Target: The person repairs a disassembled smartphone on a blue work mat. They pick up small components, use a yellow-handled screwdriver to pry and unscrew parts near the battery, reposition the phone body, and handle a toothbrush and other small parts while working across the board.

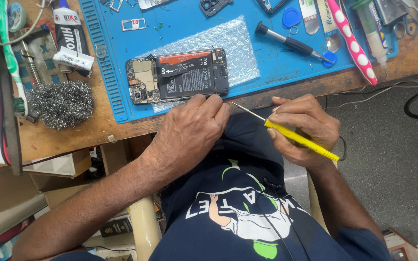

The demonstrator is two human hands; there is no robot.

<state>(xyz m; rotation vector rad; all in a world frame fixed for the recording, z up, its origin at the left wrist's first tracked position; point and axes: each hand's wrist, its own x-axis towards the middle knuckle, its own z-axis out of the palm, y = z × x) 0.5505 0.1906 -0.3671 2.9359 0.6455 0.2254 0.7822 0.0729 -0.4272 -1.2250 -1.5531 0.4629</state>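
An opened phone (177,76) lies with its back cover off on the blue work mat (276,58), its black battery and circuit boards showing. My left hand (189,130) rests at the desk's front edge, fingertips touching the phone's near side. My right hand (303,128) holds a yellow-handled screwdriver (298,137) over my lap. Its thin metal tip points left toward my left hand's fingers and stops just short of them.
A sheet of bubble wrap (228,43) lies under and behind the phone. A black screwdriver (291,44), a pink dotted tool (351,41), a glue syringe (371,26) and small phone parts lie on the mat. Steel wool (61,102) and a glue tube (71,36) sit at left.
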